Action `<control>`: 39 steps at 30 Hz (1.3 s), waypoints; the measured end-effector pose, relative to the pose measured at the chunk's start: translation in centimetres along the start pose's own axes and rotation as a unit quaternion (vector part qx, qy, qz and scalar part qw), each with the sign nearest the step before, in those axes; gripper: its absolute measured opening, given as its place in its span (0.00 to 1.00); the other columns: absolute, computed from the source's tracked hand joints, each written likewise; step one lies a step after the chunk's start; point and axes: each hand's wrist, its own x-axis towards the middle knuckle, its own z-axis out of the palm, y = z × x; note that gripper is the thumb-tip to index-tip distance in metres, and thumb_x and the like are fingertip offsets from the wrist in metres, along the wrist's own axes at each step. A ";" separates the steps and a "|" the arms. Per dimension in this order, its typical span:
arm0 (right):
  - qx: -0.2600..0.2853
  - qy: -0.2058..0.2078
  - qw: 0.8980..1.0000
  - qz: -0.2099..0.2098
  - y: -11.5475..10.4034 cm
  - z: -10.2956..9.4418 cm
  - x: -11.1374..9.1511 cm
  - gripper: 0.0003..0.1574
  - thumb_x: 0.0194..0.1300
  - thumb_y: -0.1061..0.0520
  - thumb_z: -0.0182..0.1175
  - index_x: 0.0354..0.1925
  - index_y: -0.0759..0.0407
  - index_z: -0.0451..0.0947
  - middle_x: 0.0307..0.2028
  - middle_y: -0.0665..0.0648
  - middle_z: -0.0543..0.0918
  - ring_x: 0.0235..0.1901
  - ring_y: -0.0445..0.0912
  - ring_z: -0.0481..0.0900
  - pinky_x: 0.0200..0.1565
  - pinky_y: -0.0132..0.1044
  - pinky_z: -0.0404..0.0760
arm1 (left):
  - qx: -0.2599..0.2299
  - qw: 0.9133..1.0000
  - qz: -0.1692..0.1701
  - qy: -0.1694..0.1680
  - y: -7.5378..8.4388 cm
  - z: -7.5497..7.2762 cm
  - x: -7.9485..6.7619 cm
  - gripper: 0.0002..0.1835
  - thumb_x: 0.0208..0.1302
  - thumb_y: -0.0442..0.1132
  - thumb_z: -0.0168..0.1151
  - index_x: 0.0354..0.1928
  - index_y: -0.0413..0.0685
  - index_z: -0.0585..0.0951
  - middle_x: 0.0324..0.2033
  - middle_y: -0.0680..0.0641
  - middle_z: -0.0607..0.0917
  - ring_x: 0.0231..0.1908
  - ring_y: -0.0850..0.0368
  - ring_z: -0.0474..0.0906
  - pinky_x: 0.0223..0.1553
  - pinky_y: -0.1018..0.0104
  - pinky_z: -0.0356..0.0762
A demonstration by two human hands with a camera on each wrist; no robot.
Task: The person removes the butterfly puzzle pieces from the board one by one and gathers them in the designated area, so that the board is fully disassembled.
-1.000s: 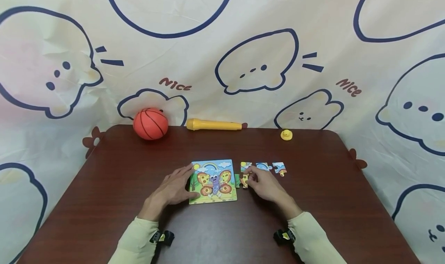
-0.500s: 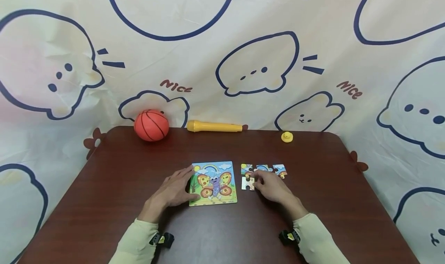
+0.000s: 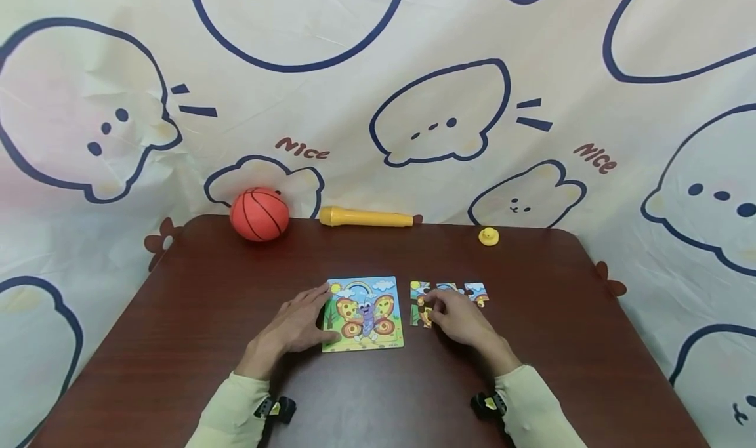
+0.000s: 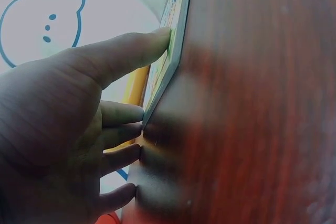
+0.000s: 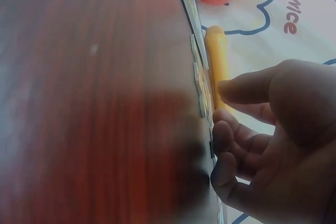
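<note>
A square butterfly puzzle board [image 3: 366, 317] lies on the table. My left hand [image 3: 298, 320] rests at its left side, the thumb over the near left corner and the fingers along the edge. In the left wrist view the thumb [image 4: 149, 45] touches the board's top and the fingers are nearly straight. To the right of the board, my right hand [image 3: 457, 313] has curled fingers on the right side of a green and orange puzzle piece [image 3: 416, 315]. Three more puzzle pieces stand in a row above: a left one [image 3: 418, 288], a partly covered middle one and a right one [image 3: 476, 290].
Along the table's far edge lie a red basketball [image 3: 260, 214], a yellow microphone-shaped stick [image 3: 369, 217] and a small yellow duck [image 3: 489, 236]. A cartoon-printed cloth [image 3: 342, 107] hangs close behind the dark brown table [image 3: 195, 343].
The green and orange piece has shifted right, away from the board, and sits under the left piece of the row. My right hand moved slightly right with it; my left hand stayed put.
</note>
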 end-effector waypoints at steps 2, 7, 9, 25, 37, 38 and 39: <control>0.006 0.004 1.000 -0.015 -0.3 0.1 0.1 0.14 0.63 0.58 0.63 0.48 0.49 0.81 0.27 0.45 0.75 0.28 0.41 0.70 0.31 0.36 0.70 | -0.002 1.000 -0.001 0.000 0.0 0.0 0.0 0.50 0.50 0.62 0.70 0.72 0.49 0.62 0.75 0.48 0.58 0.72 0.41 0.54 0.67 0.32 0.53; 0.019 0.010 0.999 -0.046 -1.4 0.7 0.5 0.14 0.62 0.57 0.64 0.47 0.49 0.81 0.30 0.45 0.75 0.30 0.40 0.71 0.33 0.35 0.72 | -0.002 1.000 -0.006 0.001 0.1 0.0 -0.1 0.50 0.50 0.62 0.71 0.72 0.49 0.63 0.75 0.48 0.58 0.72 0.42 0.54 0.67 0.33 0.54; 0.018 0.008 0.999 -0.050 -2.1 1.0 0.6 0.14 0.63 0.57 0.64 0.48 0.48 0.81 0.32 0.45 0.75 0.31 0.40 0.71 0.34 0.34 0.73 | -0.002 1.000 -0.006 0.000 0.1 0.1 -0.1 0.50 0.50 0.62 0.71 0.72 0.48 0.63 0.75 0.47 0.58 0.72 0.42 0.54 0.67 0.33 0.54; -0.036 -0.044 0.993 -0.107 -6.3 3.7 2.0 0.15 0.64 0.53 0.61 0.50 0.47 0.82 0.37 0.47 0.75 0.31 0.39 0.70 0.32 0.30 0.71 | -0.010 1.000 -0.012 -0.005 0.1 0.1 0.0 0.51 0.49 0.62 0.71 0.73 0.49 0.62 0.75 0.48 0.57 0.72 0.42 0.54 0.68 0.33 0.52; -0.069 -0.049 0.988 -0.126 -7.1 4.5 2.8 0.20 0.62 0.52 0.63 0.53 0.49 0.81 0.40 0.48 0.76 0.35 0.39 0.70 0.35 0.30 0.70 | -0.007 1.000 -0.008 -0.002 0.1 0.0 0.1 0.51 0.50 0.62 0.70 0.73 0.49 0.62 0.75 0.48 0.58 0.72 0.42 0.54 0.67 0.33 0.53; -0.078 -0.050 0.988 -0.126 -7.1 4.6 2.9 0.21 0.62 0.51 0.63 0.54 0.49 0.80 0.41 0.49 0.76 0.35 0.40 0.70 0.35 0.31 0.70 | -0.008 1.000 -0.009 -0.003 0.1 0.0 0.1 0.51 0.50 0.62 0.70 0.73 0.49 0.62 0.75 0.48 0.58 0.72 0.42 0.54 0.67 0.33 0.53; -0.083 -0.051 0.987 -0.126 -7.2 4.6 2.9 0.22 0.62 0.51 0.63 0.55 0.50 0.80 0.42 0.50 0.77 0.36 0.41 0.70 0.35 0.31 0.69 | -0.008 1.000 -0.010 -0.003 0.1 0.1 0.1 0.51 0.50 0.62 0.70 0.73 0.49 0.62 0.75 0.48 0.57 0.72 0.42 0.54 0.67 0.33 0.53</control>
